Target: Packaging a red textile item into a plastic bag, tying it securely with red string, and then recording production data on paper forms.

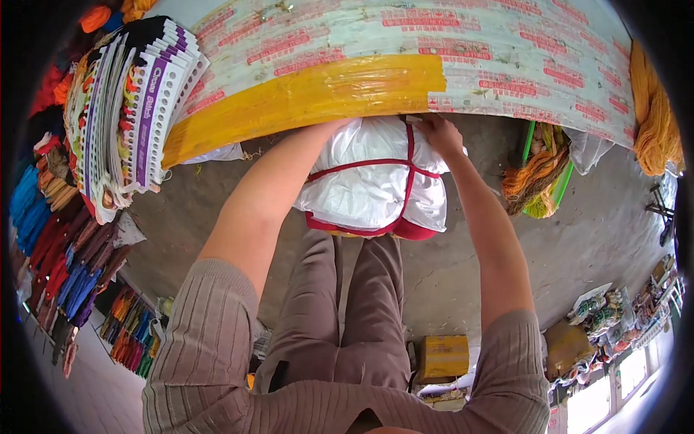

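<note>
A bulky bundle in white plastic (pixel 354 177) rests low in front of my legs, partly beneath the table's near edge. Dark red straps (pixel 361 166) cross over it, one lengthwise and one across. Under it shows a dark red, padded-looking base (pixel 416 231). My left forearm (pixel 271 181) reaches along the bundle's left side; its hand disappears under the table edge, so the fingers are hidden. At the bundle's far right corner is my right hand (pixel 441 134), fingers curled close to the strap's far end and a small dark piece I cannot make out.
The table (pixel 491 43) is covered in printed sheeting with yellow tape (pixel 311 87) along its edge. Perforated thread cards (pixel 148 108) hang over its left corner. Colourful yarn hanks (pixel 54 267) line the left side. A green-edged basket of yarn (pixel 538 173) stands right; a yellow-brown box (pixel 443 358) sits behind me.
</note>
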The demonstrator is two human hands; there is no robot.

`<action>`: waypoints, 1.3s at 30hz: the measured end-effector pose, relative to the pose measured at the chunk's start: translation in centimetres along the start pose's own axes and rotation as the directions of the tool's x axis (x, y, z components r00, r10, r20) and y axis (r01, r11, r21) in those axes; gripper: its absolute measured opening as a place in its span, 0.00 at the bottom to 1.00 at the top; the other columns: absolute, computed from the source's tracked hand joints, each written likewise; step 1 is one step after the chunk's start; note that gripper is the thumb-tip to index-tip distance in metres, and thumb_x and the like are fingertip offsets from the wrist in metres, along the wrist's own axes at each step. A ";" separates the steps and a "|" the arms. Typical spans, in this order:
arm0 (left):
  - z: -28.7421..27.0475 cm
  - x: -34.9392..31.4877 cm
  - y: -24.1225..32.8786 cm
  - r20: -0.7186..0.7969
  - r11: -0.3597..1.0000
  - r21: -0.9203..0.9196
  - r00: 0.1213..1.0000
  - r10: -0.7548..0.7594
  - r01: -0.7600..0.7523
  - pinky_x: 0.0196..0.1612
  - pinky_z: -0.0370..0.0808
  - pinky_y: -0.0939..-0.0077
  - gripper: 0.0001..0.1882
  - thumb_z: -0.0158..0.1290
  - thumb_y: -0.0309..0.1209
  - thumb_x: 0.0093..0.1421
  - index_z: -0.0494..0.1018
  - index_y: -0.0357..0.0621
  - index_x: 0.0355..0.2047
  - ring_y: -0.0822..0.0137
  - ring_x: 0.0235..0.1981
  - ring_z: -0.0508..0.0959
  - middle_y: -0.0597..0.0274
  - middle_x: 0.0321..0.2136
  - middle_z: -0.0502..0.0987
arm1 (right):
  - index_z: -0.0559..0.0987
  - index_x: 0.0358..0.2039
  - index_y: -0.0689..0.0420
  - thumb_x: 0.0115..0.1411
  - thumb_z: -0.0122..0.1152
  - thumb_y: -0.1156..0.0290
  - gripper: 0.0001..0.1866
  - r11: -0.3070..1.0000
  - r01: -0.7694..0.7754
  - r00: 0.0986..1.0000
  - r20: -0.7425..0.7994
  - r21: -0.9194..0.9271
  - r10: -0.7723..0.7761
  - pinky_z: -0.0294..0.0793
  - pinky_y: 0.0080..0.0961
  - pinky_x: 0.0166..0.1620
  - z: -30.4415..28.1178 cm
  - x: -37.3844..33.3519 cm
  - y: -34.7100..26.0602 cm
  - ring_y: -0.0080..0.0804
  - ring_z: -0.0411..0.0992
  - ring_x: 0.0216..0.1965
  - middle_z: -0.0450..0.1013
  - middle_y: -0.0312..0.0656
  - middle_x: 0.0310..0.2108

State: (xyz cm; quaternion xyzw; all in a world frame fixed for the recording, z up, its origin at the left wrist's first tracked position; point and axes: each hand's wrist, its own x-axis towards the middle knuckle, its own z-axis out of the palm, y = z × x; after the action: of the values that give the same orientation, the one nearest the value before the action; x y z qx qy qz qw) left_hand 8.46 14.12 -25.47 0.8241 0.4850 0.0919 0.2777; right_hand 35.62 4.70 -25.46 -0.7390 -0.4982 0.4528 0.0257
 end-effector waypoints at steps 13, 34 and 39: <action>-8.1 -13.9 13.1 0.442 0.949 0.025 0.855 0.271 -0.314 0.58 0.66 0.63 0.29 0.54 0.35 0.55 0.64 0.62 0.59 0.58 0.57 0.67 0.59 0.61 0.60 | 0.69 0.48 0.60 0.53 0.62 0.72 0.22 0.968 0.178 0.926 -0.364 0.178 -0.103 0.66 0.43 0.53 2.6 -16.9 -2.7 0.54 0.63 0.51 0.65 0.53 0.49; 0.1 -20.9 16.2 0.810 -0.600 -0.476 0.056 -0.583 0.643 0.48 0.71 0.55 0.28 0.61 0.48 0.54 0.67 0.43 0.46 0.59 0.44 0.72 0.57 0.44 0.70 | 0.71 0.46 0.47 0.55 0.59 0.42 0.27 -0.409 -0.585 0.324 0.664 0.700 0.674 0.61 0.54 0.46 5.9 -19.9 -2.8 0.37 0.67 0.44 0.71 0.36 0.38; 2.4 -19.5 17.6 0.775 -0.690 -0.520 -0.061 -0.628 0.504 0.51 0.66 0.43 0.28 0.61 0.40 0.55 0.62 0.48 0.53 0.47 0.48 0.68 0.55 0.51 0.66 | 0.67 0.54 0.50 0.62 0.52 0.49 0.25 -0.215 -0.711 0.360 0.610 0.670 0.706 0.60 0.64 0.51 11.7 -20.9 3.0 0.47 0.64 0.56 0.66 0.40 0.58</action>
State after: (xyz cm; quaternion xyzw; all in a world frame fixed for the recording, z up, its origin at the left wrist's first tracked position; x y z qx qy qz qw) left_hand 12.64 -9.95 -15.51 -0.1924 0.7512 0.1529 0.6127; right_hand 27.66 -17.58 -20.36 -0.7299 0.3486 0.5671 0.1554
